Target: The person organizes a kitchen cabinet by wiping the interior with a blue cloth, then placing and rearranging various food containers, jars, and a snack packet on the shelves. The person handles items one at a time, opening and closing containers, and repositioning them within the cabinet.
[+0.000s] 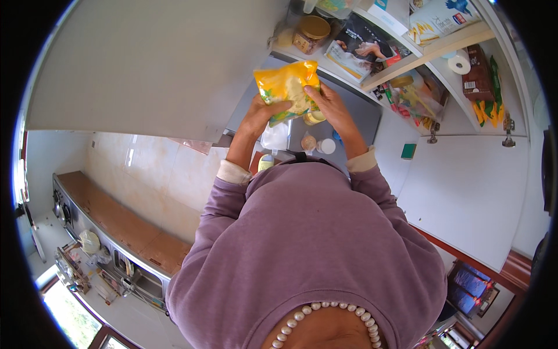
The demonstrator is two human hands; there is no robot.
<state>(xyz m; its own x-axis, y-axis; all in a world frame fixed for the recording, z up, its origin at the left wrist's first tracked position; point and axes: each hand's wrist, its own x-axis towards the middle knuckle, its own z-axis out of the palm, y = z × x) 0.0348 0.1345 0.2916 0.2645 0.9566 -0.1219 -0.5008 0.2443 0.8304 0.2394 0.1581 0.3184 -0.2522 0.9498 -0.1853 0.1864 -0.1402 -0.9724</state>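
Note:
Both my hands grip a yellow plastic food packet (291, 89) with green print, held up in front of the open cupboard. My left hand (261, 113) holds its lower left side, thumb across the front. At the right edge, my right hand (328, 102) pinches it with the thumb on top. Below the packet, on a grey surface (366, 120), stand a jar with a yellowish lid (314, 118), a white translucent container (276, 136), a small jar with pinkish contents (308, 142) and a white-lidded jar (326, 146). A blue item beside my right wrist is partly hidden.
Cupboard shelves (344, 72) at the upper right hold a gold-lidded jar (311, 32), a black printed bag (362, 43), a white roll (459, 63) and a brown box (477, 78). Open white doors flank me on the left (152, 65) and right (471, 192). A sink (146, 281) lies lower left.

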